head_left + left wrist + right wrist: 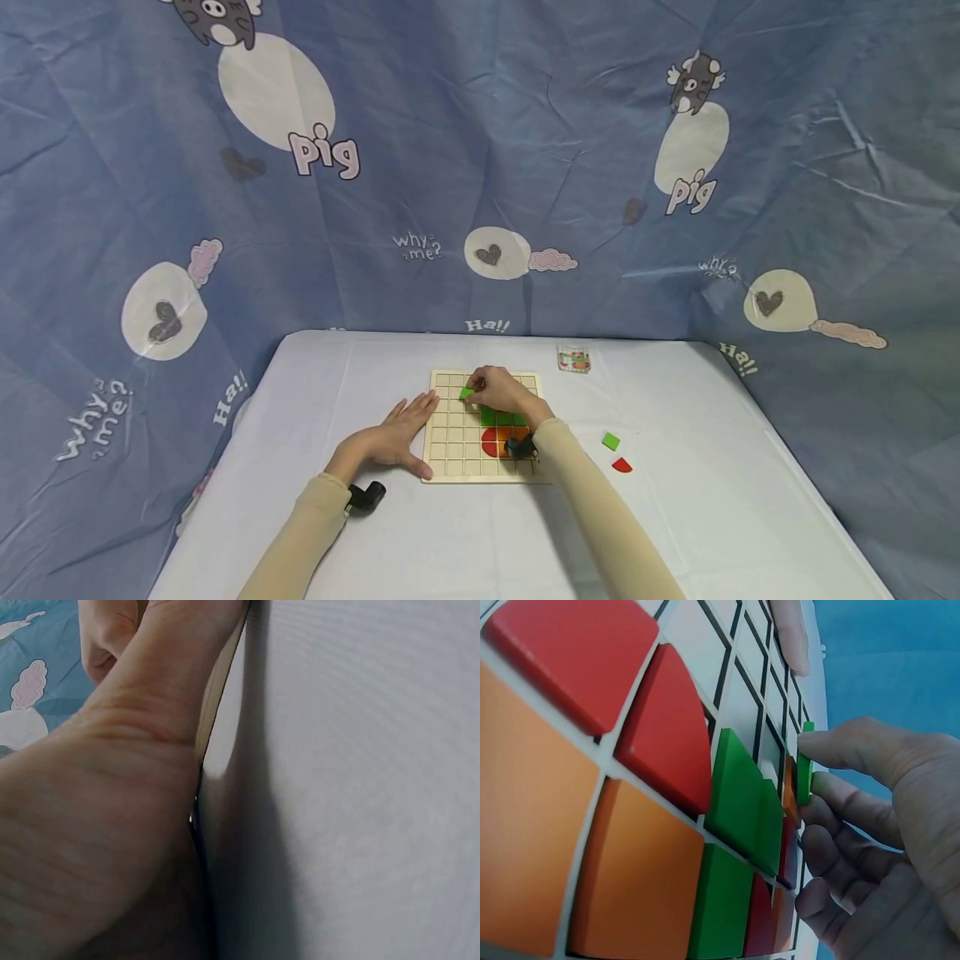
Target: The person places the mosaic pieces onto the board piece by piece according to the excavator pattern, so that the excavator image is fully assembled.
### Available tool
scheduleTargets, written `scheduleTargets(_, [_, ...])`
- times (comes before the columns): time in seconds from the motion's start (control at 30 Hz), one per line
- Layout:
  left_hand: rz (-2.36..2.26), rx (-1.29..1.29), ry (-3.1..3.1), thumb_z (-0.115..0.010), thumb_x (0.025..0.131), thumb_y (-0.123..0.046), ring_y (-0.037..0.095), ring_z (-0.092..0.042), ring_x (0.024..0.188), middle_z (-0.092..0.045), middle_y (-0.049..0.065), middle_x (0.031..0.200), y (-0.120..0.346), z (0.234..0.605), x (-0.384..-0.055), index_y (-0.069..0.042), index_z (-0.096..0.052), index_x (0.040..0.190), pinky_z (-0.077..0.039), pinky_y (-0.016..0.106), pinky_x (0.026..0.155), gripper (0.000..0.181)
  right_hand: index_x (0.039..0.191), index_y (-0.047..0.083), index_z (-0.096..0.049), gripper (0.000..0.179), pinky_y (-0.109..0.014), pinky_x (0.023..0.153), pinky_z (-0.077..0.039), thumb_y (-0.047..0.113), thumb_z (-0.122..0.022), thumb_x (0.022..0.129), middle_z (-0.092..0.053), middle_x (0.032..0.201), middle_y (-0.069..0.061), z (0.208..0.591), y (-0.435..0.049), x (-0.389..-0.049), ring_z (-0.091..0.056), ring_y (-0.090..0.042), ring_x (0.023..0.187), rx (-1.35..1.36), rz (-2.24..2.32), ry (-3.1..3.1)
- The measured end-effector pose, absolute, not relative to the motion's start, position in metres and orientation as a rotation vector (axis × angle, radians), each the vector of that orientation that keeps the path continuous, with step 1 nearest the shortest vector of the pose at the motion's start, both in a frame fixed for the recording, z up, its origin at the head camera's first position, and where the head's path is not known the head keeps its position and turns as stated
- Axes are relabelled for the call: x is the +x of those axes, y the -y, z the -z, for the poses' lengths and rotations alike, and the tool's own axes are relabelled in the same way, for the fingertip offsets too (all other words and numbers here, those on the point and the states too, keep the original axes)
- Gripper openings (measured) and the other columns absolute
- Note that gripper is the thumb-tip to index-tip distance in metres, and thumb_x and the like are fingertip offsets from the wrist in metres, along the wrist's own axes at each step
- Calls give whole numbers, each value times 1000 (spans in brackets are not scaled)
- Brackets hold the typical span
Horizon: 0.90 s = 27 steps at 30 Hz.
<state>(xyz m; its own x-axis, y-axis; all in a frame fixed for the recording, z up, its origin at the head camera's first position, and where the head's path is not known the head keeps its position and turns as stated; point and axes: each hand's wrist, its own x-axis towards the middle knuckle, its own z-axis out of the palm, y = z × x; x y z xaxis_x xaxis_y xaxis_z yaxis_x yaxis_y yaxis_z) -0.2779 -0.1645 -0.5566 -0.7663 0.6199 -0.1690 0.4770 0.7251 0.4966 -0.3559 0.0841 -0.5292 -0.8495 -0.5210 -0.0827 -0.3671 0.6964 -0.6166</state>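
Observation:
A pale wooden grid board [480,480] lies on the white table. My right hand [501,390] is over its upper part and pinches a small green tile [805,765] between thumb and fingers, the tile on edge close to the grid. Red pieces [577,660], orange pieces [637,870] and green pieces [731,795] fill cells on the board's right side; my right hand and sleeve cover some of them in the head view. My left hand [393,435] rests with fingers spread at the board's left edge, its thumb at the lower left corner.
Right of the board lie a loose green square tile [611,441] and a red quarter-round piece [622,465]. Toward the table's back edge is a small printed card [573,359]. A blue printed cloth [420,167] hangs behind and along both sides.

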Motion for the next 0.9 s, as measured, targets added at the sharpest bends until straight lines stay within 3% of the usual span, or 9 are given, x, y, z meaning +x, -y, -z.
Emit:
scheduleTargets(0.37, [-626,851,-2608,-77,61,-67,30,5,151,5,11,163,160,555,-279,-4,-2,155,4,52,122,135,103,10,-65,21,-27,67,-52,22,-72,87,-63,91,-1,520,-126,-351,-59,-13,79,-628,962,-2690])
scheduleTargets(0.67, [-625,832,-2619,-78,59,-67,30,4,151,4,10,164,163,556,-277,-5,-4,155,4,52,122,136,98,5,-61,26,-31,70,-50,22,-74,82,-62,92,-7,526,-215,-344,-56,-17,80,-292,1007,-2827])
scheduleTargets(0.9, [-637,838,-2612,-78,60,-66,31,4,151,4,11,163,163,556,-277,-4,-4,155,4,52,122,135,98,2,-58,27,-27,65,-47,17,-72,81,-60,90,-9,537,-252,-335,-53,-17,76,-15,953,-2863])
